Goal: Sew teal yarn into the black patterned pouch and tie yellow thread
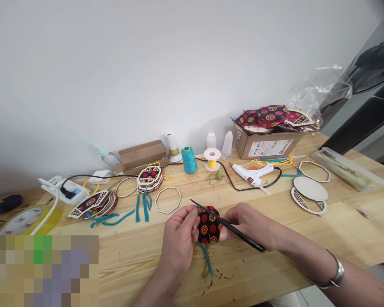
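Over the pale wooden table (131,260), my left hand (177,238) pinches the left edge of the round black cloth piece with red-orange dots (213,228), while my nearer-to-handle right hand (249,219) holds the long black pointed tool (248,241) slantwise across it, tip leftward.

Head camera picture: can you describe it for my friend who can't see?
The left hand and right hand hold a black patterned cloth, and the right also grips a long, dark, pointed tool. Behind them on the wooden table are a teal thread cone, a white glue gun and a cardboard box holding bright fabric.
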Motion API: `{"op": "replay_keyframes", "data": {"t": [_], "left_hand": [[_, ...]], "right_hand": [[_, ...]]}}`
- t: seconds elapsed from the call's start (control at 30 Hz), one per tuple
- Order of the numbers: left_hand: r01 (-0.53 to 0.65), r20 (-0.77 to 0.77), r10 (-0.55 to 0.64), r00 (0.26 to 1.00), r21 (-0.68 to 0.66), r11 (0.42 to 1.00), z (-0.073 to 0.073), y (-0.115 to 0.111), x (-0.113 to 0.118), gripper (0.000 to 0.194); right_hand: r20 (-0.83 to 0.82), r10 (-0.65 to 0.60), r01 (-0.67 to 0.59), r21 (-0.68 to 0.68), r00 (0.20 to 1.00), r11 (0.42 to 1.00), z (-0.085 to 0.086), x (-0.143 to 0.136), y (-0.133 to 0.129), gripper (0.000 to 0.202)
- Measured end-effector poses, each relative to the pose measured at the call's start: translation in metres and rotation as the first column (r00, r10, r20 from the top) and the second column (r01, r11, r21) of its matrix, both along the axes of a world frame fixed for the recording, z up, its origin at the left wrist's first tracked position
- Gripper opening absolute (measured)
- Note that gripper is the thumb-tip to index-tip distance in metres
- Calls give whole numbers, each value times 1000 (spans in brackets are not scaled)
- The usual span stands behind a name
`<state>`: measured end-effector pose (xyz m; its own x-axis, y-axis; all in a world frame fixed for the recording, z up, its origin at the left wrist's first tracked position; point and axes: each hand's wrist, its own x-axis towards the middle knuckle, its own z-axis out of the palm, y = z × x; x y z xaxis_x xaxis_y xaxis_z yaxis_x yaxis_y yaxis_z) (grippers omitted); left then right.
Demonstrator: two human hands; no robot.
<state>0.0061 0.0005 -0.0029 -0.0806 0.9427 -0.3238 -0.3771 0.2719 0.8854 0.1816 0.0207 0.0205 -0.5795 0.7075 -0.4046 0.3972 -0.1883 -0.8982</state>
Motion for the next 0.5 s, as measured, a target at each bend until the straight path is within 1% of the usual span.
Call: {"op": "replay_keyframes", "data": {"t": [0.07,0.13,0.2,0.27,0.3,0.37,0.43,0.5], "left_hand": [[-42,23,42,999,2,999,0,2,-2,19],[-96,40,95,995,12,995,1,4,-5,20],[-145,52,144,988,3,989,1,7,-9,23],[-139,77,138,987,3,990,1,8,-11,23],[-128,89,127,988,2,992,1,8,-11,23],[-104,103,104,989,-3,995,2,8,-11,22],[-83,105,83,991,-4,997,1,7,-9,22],[-63,101,63,993,-3,998,1,5,-8,23]], "right_hand": [[14,25,-25,27,1000,999,2,4,-3,42],[77,89,-95,73,993,993,8,11,-10,37],[192,175,-203,140,966,969,15,21,-19,32],[333,210,-296,231,919,927,21,34,-29,28],[399,183,-313,289,899,905,22,42,-34,25],[508,56,-293,399,859,869,19,60,-40,16],[589,-94,-252,478,802,842,9,80,-43,11],[649,-184,-238,505,738,830,-5,99,-44,12]]}}
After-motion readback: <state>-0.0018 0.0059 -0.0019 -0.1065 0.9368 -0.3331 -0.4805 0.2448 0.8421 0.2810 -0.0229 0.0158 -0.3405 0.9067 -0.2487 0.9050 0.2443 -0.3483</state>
